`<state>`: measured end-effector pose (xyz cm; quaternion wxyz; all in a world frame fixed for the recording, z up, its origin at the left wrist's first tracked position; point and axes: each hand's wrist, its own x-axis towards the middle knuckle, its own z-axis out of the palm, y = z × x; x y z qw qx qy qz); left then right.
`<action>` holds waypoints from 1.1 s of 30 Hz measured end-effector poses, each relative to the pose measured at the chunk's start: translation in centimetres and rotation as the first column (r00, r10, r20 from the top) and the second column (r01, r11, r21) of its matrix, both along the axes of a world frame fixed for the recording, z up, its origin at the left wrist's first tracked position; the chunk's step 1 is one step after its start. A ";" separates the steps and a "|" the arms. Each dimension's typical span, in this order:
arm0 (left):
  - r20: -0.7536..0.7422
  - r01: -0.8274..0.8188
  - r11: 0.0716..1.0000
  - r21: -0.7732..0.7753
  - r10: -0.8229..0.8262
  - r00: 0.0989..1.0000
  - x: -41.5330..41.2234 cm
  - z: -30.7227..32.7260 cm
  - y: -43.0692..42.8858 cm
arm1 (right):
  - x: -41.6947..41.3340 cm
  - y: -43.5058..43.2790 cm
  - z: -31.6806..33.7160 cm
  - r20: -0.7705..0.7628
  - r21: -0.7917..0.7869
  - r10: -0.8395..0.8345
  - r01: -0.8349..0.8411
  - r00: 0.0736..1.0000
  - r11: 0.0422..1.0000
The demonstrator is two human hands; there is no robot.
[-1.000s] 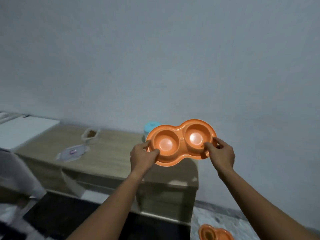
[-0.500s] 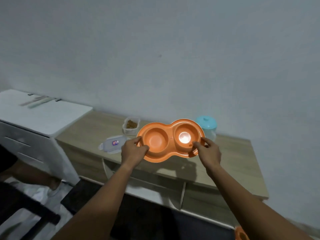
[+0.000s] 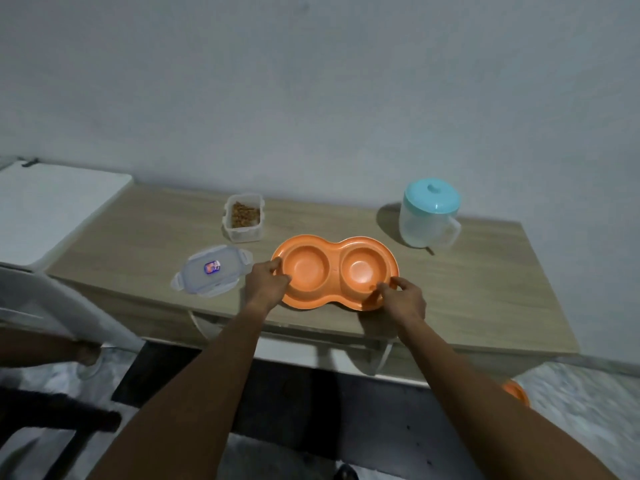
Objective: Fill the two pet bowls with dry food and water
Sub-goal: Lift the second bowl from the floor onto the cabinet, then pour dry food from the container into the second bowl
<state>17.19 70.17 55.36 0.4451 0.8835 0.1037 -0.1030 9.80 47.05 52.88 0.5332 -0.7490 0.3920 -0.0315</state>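
An orange double pet bowl (image 3: 334, 271) lies flat on the wooden table (image 3: 467, 282), both wells empty. My left hand (image 3: 266, 282) grips its left rim, and my right hand (image 3: 403, 299) pinches its front right rim. Behind the bowl on the left stands an open clear container of brown dry food (image 3: 243, 218). Its clear lid (image 3: 211, 271) lies flat to the left of the bowl. A translucent jug with a teal lid (image 3: 429, 214) stands at the back right.
A white cabinet (image 3: 45, 206) adjoins the table on the left. A grey wall rises behind. Another orange bowl (image 3: 516, 393) shows partly on the floor at lower right. Dark furniture parts and a dark mat lie on the floor below the table.
The bowl came down from mid-air onto the table, held by both hands. My view tilted down and moved closer, bringing the whole tabletop into sight.
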 end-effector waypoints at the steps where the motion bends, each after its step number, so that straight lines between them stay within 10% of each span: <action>1: -0.008 0.003 1.000 0.010 -0.002 1.000 0.8 -0.8 -0.1 | 0.4 -0.2 -0.8 -0.023 0.006 0.001 -0.001 1.000 1.000; 16: -0.067 0.012 0.999 0.053 -0.008 0.998 6.7 -4.2 -0.7 | 5.5 -0.7 -3.0 -0.118 -0.026 -0.108 0.106 0.987 0.994; 23: -0.037 0.071 0.997 0.039 -0.070 0.997 8.1 -3.5 1.4 | 7.6 3.9 -2.0 -0.186 -0.428 -0.236 0.137 0.954 0.893; 27: 0.132 -0.064 0.998 -0.006 0.065 0.989 10.2 -2.3 5.2 | 11.4 9.4 -0.7 -0.052 -0.494 -0.039 0.008 0.998 0.869; 33: 0.169 -0.145 0.989 0.026 0.138 0.976 14.7 -2.5 12.7 | 17.5 18.4 -0.3 0.119 -0.167 0.283 -0.262 0.952 0.951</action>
